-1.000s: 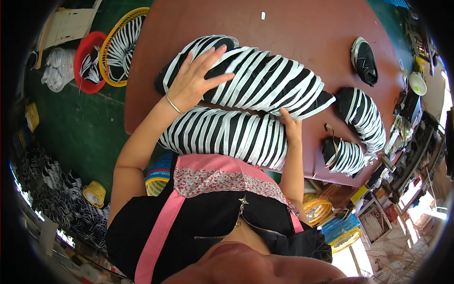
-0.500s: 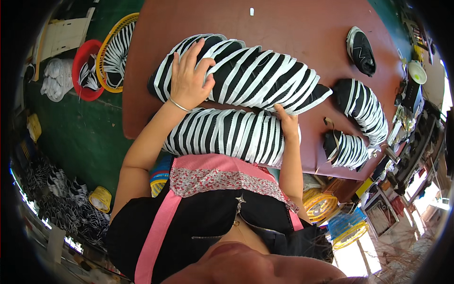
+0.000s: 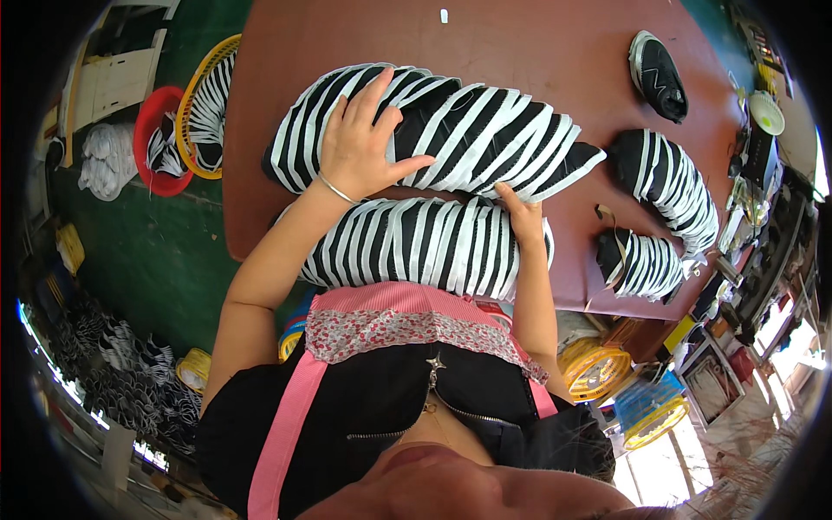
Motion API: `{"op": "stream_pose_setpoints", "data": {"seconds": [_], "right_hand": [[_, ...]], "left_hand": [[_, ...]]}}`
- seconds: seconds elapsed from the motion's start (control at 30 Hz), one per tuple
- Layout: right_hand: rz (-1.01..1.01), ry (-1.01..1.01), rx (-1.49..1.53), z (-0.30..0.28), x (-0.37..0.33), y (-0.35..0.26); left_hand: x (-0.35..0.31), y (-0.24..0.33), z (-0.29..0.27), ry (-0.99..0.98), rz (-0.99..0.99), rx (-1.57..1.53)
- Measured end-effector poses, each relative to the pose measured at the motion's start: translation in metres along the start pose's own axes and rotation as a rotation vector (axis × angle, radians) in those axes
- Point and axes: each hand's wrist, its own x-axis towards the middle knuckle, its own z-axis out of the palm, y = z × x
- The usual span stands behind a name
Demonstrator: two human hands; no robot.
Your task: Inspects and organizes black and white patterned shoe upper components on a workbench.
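A long row of overlapping black pieces with white edges, seemingly shoe parts [image 3: 485, 130], lies across the table in front of me. My left hand [image 3: 362, 156] rests on its left part, fingers spread and thumb stretched to the right. At the row's right end my right hand [image 3: 522, 215] grips the near edge; its thumb shows on top and the other fingers are hidden. Between that row and my body lies a second, tightly packed row of the same pieces [image 3: 416, 247], with my right wrist over its right end.
The brown table [image 3: 537, 52] also bears a black and silver sneaker [image 3: 659, 78], a curved row of striped pieces [image 3: 672, 191] and a shorter bundle [image 3: 650, 264] at right. A yellow basket [image 3: 184, 130] and a red basin [image 3: 143, 130] stand left of the table.
My left hand has slid slightly right and its thumb now stretches out over the far row. The far row's pieces have shifted slightly left; my right hand stays at its right end.
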Motion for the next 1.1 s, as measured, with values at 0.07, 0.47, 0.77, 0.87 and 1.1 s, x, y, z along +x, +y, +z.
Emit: {"op": "stream_pose_setpoints", "data": {"seconds": [0.07, 0.47, 0.77, 0.87, 1.1], "right_hand": [[-0.010, -0.004, 0.013, 0.003, -0.002, -0.007], [-0.157, 0.010, 0.049, 0.011, -0.006, -0.015], [-0.180, -0.025, 0.130, 0.015, -0.004, -0.011], [-0.204, -0.049, 0.094, 0.013, -0.003, 0.006], [-0.227, -0.094, 0.153, 0.012, 0.001, 0.023]], "left_hand": [[0.001, 0.005, 0.006, -0.002, -0.023, 0.059], [0.018, 0.008, 0.014, -0.098, 0.201, 0.017], [0.024, 0.030, 0.038, 0.044, 0.000, 0.110], [0.029, 0.027, 0.032, 0.037, -0.096, -0.121], [0.048, 0.035, 0.037, -0.235, 0.319, 0.005]]}}
